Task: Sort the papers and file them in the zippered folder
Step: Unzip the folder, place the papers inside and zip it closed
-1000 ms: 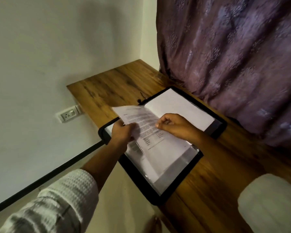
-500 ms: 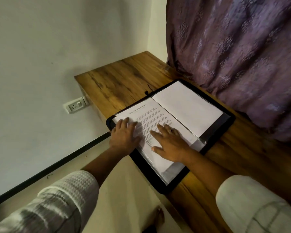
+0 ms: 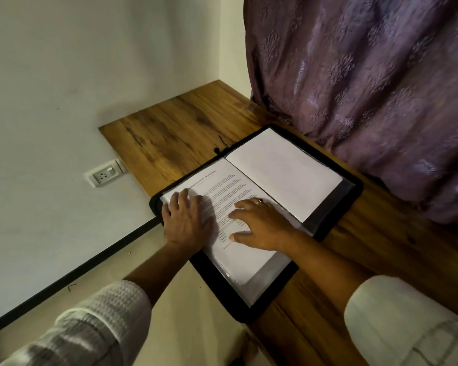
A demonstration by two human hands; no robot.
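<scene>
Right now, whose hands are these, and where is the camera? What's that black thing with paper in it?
There is no machine here, just a person. The camera sits on the person's head and looks down, so you see their own arms reaching out. The left hand and the right hand lie flat, fingers straight, pressing on a printed sheet. Neither hand grips anything. The sheet lies in an open black zippered folder, beside a blank white page. The folder rests on a wooden desk, next to a purple curtain.
</scene>
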